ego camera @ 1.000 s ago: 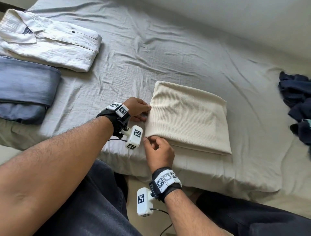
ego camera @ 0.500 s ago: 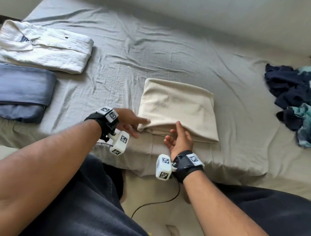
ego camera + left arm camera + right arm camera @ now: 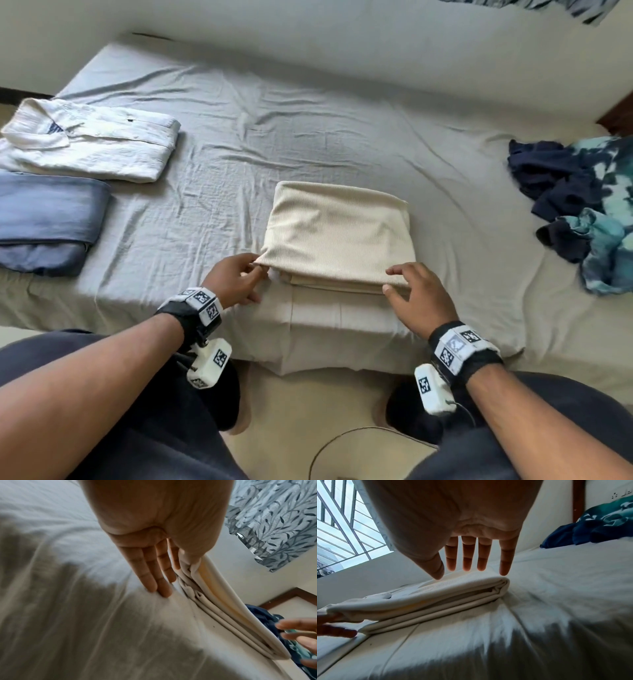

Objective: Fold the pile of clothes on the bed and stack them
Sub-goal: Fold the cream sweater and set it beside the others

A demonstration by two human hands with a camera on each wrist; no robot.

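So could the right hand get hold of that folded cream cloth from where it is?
Probably yes: the right hand hovers open at the folded cream ribbed cloth's near right corner, nothing between them.

Bare sheet (image 3: 308, 137) lies between folded shirt (image 3: 92, 140) and crumpled clothes (image 3: 582, 205).

A leaf-patterned curtain (image 3: 274, 524) is seen hanging against the wall. A barred window (image 3: 346, 534) is visible. A cable (image 3: 346, 442) is seen on the floor (image 3: 284, 445) below.
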